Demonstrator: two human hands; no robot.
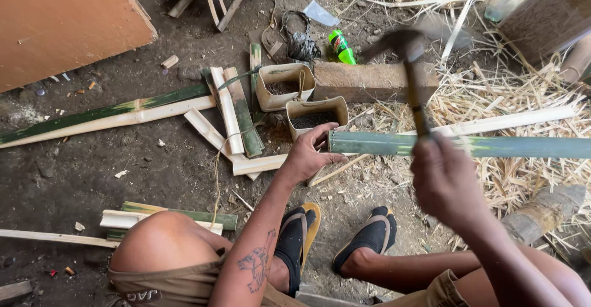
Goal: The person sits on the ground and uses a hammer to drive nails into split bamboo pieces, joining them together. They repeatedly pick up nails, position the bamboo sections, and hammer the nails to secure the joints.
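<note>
Nearest, right hand grips a raised hammer, left hand pins the end of a green bamboo slat on the wood block; split slats lie done, this one unstruck.

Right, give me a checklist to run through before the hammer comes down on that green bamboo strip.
1. Left hand holding the near end of the green bamboo strip: ok, fingers wrapped at its cut end.
2. Right hand gripping the hammer: ok, raised above the strip, head blurred by motion.
3. Left fingers away from the strike line: cannot tell, the hammer is blurred and hangs not far along the strip from them.
4. Strip supported underneath: cannot tell, straw and the wooden block lie behind it, contact unclear.
5. Feet back from the strip: ok, both sandals sit nearer the person.
</note>
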